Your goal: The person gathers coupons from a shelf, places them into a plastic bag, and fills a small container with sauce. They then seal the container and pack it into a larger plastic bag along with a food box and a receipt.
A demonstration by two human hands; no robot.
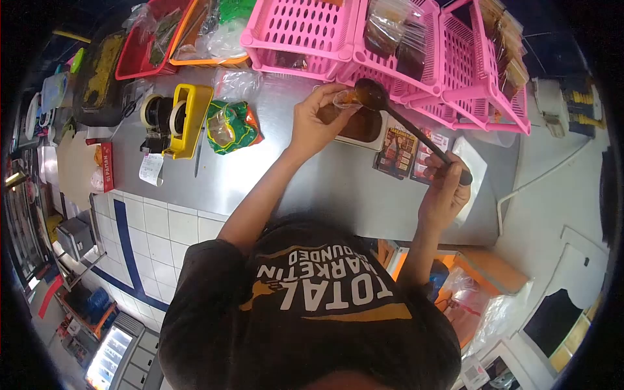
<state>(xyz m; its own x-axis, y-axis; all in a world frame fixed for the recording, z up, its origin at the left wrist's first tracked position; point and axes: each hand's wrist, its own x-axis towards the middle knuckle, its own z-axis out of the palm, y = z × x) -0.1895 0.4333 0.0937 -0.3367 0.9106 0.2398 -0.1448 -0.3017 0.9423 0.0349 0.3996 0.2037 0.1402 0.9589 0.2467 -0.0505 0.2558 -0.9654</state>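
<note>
My left hand [316, 120] pinches a small clear plastic bag [346, 99] by its open mouth, and something orange-brown shows in it. In my right hand [446, 188] is the end of the long dark handle of a ladle [422, 138]. The bowl of this ladle is tilted right at the mouth of the bag. Beneath both stands a rectangular metal container [375, 138] of brown sauce [364, 123], partly covered by my left hand.
Pink plastic baskets [302, 29] line the back of the steel counter [260, 175], some holding packets. To the left are a yellow tape dispenser [193, 120], a green bag [232, 128] and a receipt [151, 169]. Printed cards [396, 153] lie right of the container.
</note>
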